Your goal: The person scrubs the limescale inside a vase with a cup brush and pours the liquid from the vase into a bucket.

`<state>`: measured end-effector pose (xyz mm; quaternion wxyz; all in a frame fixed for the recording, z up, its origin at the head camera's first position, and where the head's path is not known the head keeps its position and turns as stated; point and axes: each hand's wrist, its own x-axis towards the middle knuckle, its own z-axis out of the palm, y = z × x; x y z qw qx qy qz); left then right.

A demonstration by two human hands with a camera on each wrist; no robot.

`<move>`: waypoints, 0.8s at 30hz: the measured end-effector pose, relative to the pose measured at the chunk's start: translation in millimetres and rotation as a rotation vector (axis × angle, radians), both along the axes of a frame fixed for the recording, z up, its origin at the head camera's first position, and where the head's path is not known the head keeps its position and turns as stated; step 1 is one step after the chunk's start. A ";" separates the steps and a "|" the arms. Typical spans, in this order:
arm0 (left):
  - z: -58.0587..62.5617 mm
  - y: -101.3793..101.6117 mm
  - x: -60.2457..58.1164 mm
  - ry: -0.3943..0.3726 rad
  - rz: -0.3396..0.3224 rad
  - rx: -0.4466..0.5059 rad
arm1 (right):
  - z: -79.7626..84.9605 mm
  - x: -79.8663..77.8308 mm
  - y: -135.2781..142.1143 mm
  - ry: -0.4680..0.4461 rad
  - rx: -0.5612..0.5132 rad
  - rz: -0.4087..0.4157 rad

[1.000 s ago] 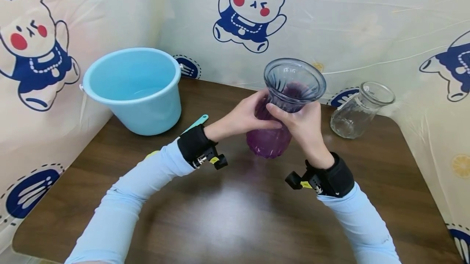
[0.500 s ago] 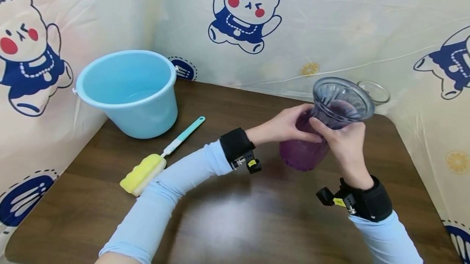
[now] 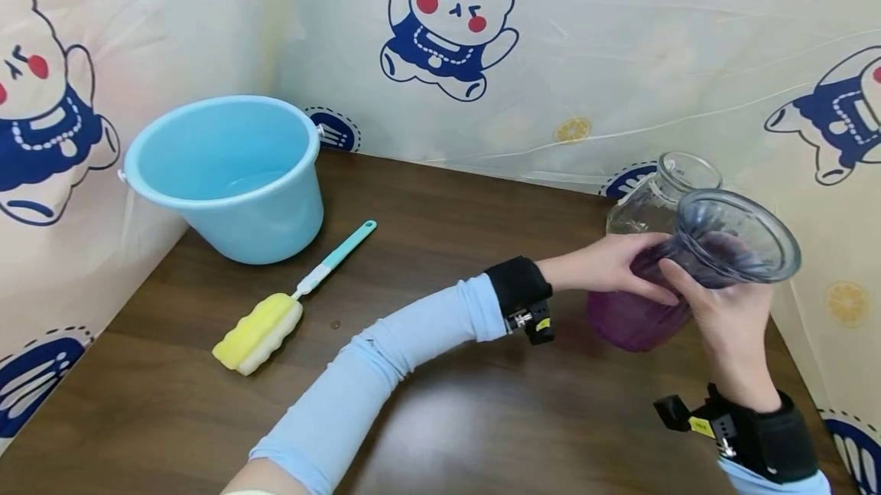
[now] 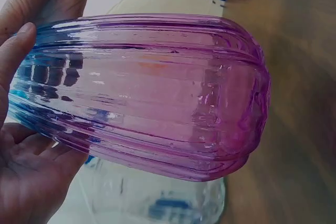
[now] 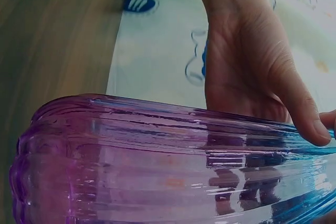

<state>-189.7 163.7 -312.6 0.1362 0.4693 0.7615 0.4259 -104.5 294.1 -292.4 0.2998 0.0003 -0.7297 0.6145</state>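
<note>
In the head view, both hands hold a ribbed glass vase, purple at the base and shading to blue at its flared rim. It leans with its mouth toward the right. My left hand grips the neck from the left, thumb across the near side. My right hand holds the neck from the right, its thumb close to the left one. The left wrist view has the purple body lying across it. Behind the vase stands a clear glass jar, partly covered by the vase and left hand.
A light blue bucket stands at the back left of the brown wooden table. In front of it lies a sponge brush with a yellow and white head and turquoise handle. A printed curtain encloses the table's back and sides.
Both hands have carried the vase to the right and closer, and it leans further. The sponge brush, earlier mostly under the left sleeve, is now fully visible.
</note>
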 end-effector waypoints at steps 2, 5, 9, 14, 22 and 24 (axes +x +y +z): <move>0.8 13.0 2.8 -0.007 -0.022 -0.023 | -1.1 5.9 10.5 -0.002 -0.020 -0.030; 2.0 32.5 7.3 -0.012 -0.040 -0.052 | -2.5 12.7 26.1 0.010 -0.042 -0.074; 1.0 59.4 12.9 -0.005 -0.045 -0.078 | -4.9 20.1 43.5 0.040 -0.067 -0.122; -2.4 83.7 17.8 0.004 -0.044 -0.134 | -10.2 24.3 57.0 0.199 -0.242 -0.023; -10.6 117.3 28.1 -0.015 -0.043 -0.171 | -18.1 30.7 78.7 0.223 -0.220 -0.109; -13.7 122.9 29.8 -0.029 -0.031 -0.177 | -20.9 30.6 83.1 0.184 -0.191 -0.167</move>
